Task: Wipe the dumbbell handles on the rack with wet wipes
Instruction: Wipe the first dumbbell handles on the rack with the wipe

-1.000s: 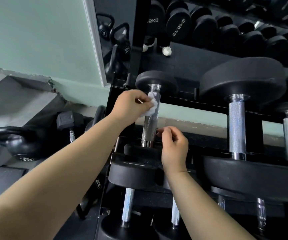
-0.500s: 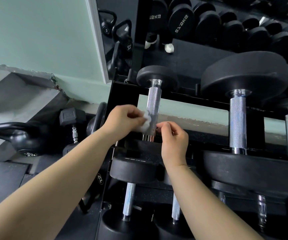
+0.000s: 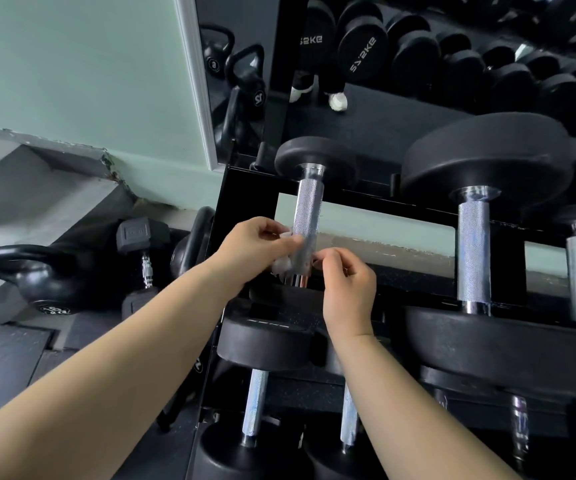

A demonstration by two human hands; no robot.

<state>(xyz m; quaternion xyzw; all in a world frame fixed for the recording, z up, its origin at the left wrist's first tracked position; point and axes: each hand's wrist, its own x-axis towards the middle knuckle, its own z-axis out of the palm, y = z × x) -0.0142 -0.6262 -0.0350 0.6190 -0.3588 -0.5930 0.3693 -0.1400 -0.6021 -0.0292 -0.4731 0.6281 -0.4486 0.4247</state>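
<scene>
We find the leftmost dumbbell handle (image 3: 306,206) lying front to back on the rack's (image 3: 245,188) upper tier. A wet wipe (image 3: 283,268) is wrapped round its near end, held by the left hand (image 3: 255,247) on its left and the right hand (image 3: 348,292) on its right. A second handle (image 3: 473,251) lies further right, lower-tier dumbbells (image 3: 265,337) sit below and nearer us, a kettlebell (image 3: 37,278) rests on the floor left of the rack, and a mirror (image 3: 400,109) stands behind.
</scene>
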